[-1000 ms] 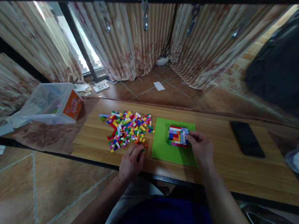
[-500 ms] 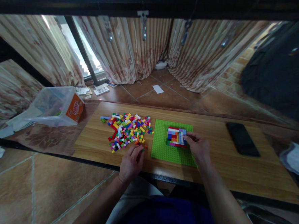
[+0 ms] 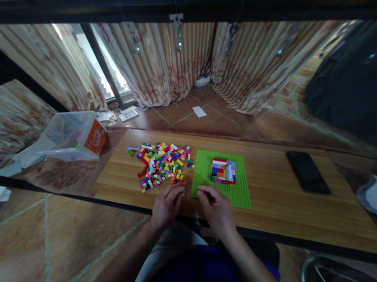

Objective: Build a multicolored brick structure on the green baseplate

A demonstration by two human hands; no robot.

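Head view: I count two bare hands. The left hand (image 3: 167, 204) is curled, thumb and forefinger pinching one small green brick (image 3: 183, 191) just beside the pile's near edge. The right hand (image 3: 215, 210) is bent over the baseplate's near left corner; I cannot tell whether its fingertips meet or hold anything. I record one green studded baseplate (image 3: 238, 196), bearing one multicoloured brick build (image 3: 224, 171) right of its centre. To its left lies one loose brick pile (image 3: 163, 163), pieces too crowded to count. One black smartphone (image 3: 308, 172) lies well right on the wooden tabletop (image 3: 272, 197).
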